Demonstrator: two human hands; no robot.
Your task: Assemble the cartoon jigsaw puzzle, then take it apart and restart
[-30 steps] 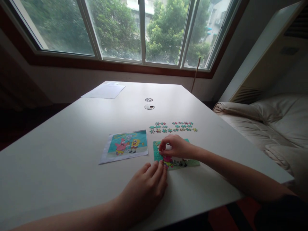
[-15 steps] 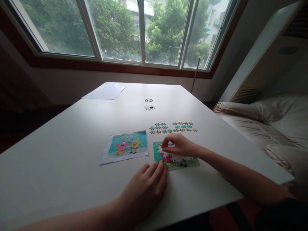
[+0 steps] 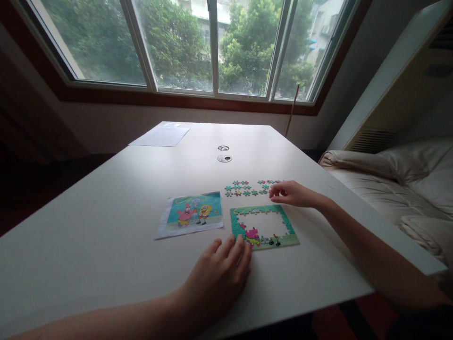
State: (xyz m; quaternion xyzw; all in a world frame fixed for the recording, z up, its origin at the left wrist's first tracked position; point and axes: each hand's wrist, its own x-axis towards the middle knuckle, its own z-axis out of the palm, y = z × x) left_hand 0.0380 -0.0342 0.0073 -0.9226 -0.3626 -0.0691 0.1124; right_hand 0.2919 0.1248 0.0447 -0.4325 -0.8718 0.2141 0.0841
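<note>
A partly filled jigsaw puzzle [image 3: 264,243] lies flat on the white table, its border joined and its middle mostly bare. Along its lower left corner rest the fingers of my left hand [image 3: 222,269], laid out flat and holding nothing. My right hand [image 3: 295,193] is at the right end of the loose puzzle pieces [image 3: 246,187], just beyond the puzzle's far edge. Its fingers are bent, with a small gap between thumb and index finger; no piece shows between them. The hand covers some of the pieces. Left of the puzzle is a printed cartoon picture [image 3: 193,215].
White sheets of paper [image 3: 161,137] lie at the table's far left corner. Two round inserts [image 3: 224,158] are set in the tabletop [image 3: 116,203]. A cushioned pale sofa [image 3: 375,184] stands to the right, and a window [image 3: 212,47] is beyond the table.
My right hand has moved from above the puzzle's middle up and right to the loose pieces, uncovering the puzzle. My left hand stays at the puzzle's corner. The view has shifted slightly.
</note>
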